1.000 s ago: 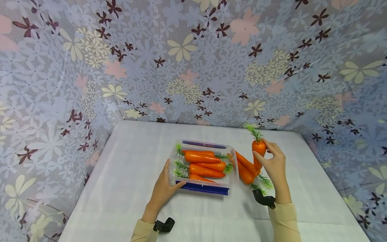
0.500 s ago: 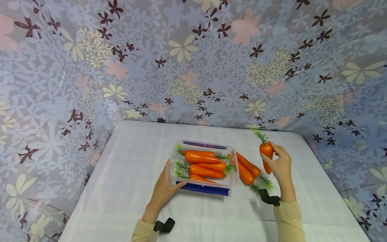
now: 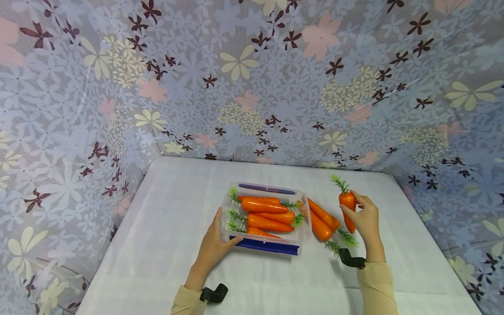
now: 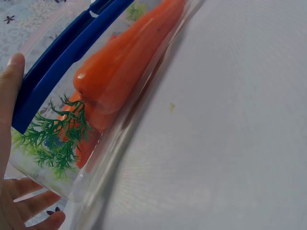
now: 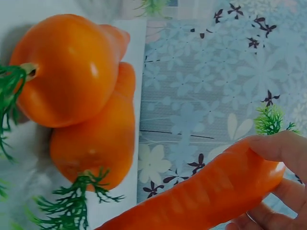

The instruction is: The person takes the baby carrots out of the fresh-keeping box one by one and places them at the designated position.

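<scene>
A clear plastic box (image 3: pixel 305 234) with blue clips holds several orange carrots (image 3: pixel 264 204) with green tops. My left hand (image 3: pixel 214 243) grips its near left corner; in the left wrist view the thumb (image 4: pixel 13 79) lies by the blue clip (image 4: pixel 67 52) and the fingers are at the end wall. To the right, my right hand (image 3: pixel 364 216) pinches a carrot (image 3: pixel 347 200) near its leafy end, thumb on one side and fingers on the other. That carrot hangs tip down, leaves up. In the right wrist view, the held carrot (image 5: pixel 201 196) shows beside two loose carrots.
Two loose carrots (image 3: pixel 320 226) lie against the box's right side, their green tops toward me. A white cloth (image 3: pixel 177 188) covers the table. Flower-patterned fabric (image 3: pixel 240 109) stands behind and at both sides.
My right hand has moved right with the carrot, away from the two loose ones, then slightly lower in the head view. My left hand and the box stay put.
</scene>
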